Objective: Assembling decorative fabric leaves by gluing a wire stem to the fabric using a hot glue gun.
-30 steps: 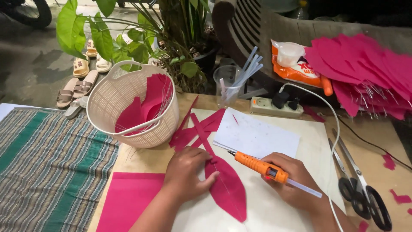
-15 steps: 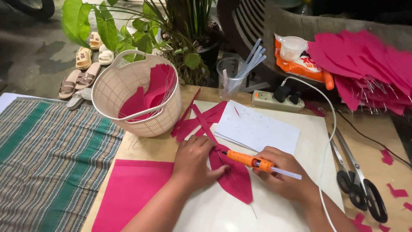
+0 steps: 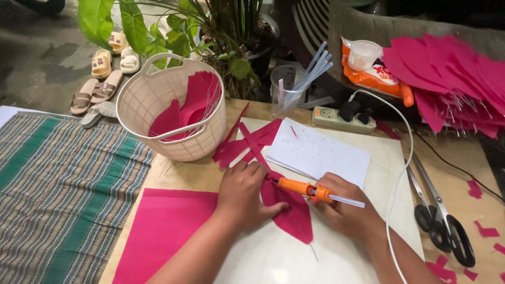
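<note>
on the white board at mid-surface, my left hand [image 3: 243, 193] lies open, pressing the pink petal [image 3: 290, 210] flat while my right hand [image 3: 344, 210] grips the orange glue gun [image 3: 305, 189]; nozzle sits close to my fingertips, so a slip risks a burn.

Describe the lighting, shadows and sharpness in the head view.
Head view: soft, even light; faint shadows under the left hand and right hand; petal and glue gun sharp; the floor top left dimmer; slight wide-angle bending at the edges; no strong glare.
</note>
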